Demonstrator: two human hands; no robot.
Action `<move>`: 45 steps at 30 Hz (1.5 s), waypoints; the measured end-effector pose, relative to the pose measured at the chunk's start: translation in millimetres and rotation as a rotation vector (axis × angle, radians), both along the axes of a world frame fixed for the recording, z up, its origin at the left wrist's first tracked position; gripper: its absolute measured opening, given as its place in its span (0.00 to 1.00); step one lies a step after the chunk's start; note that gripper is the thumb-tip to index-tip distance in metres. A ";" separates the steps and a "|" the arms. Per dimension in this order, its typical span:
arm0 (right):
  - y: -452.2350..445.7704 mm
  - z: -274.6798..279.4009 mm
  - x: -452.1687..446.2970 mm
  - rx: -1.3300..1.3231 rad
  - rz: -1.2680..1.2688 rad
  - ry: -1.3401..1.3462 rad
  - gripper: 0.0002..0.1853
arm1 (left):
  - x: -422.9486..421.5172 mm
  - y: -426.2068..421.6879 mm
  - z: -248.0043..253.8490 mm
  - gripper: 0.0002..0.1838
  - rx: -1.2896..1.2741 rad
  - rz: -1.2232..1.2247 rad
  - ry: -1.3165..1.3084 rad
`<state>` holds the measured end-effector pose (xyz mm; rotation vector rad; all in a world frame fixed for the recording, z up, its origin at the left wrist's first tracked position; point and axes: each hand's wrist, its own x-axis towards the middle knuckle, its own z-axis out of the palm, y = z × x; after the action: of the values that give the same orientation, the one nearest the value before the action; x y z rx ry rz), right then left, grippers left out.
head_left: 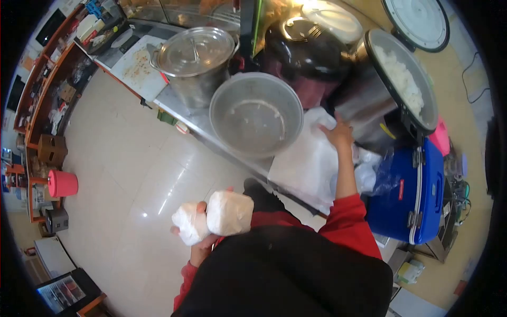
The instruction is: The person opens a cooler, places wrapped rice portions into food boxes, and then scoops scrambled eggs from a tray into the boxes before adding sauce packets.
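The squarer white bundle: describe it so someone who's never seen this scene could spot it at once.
Start at the black garment at bottom centre, then go up-left to the left hand, held over the pale floor. Of the pair in it, the boxy white bundle is rightmost in the picture, smoother and squarer than the lumpy white bundle beside it.

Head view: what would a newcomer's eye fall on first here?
Probably the big open cooker of white rice at upper right, with the bright blue box just below it. Next, the two white packs in the left hand, low and left of centre. The wide grey pot near the middle also stands out.
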<state>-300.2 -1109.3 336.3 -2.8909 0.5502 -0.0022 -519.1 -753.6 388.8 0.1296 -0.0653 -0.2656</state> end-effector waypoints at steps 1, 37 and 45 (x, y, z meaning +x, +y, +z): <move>11.7 -7.1 13.2 -0.075 -0.046 0.127 0.46 | 0.3 5.2 2.2 0.33 0.007 0.017 0.002; 21.1 -67.8 31.3 -0.141 -0.458 0.607 0.58 | 174.5 205.1 5.1 0.38 0.013 0.125 -0.072; -25.7 -68.5 28.5 0.755 -0.585 -0.015 0.47 | 192.2 185.5 1.5 0.38 -0.072 0.047 -0.008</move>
<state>-271.6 -1135.0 267.8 -1.9329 1.0909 0.0794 -326.8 -568.1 390.3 0.0609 -0.0795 -0.2153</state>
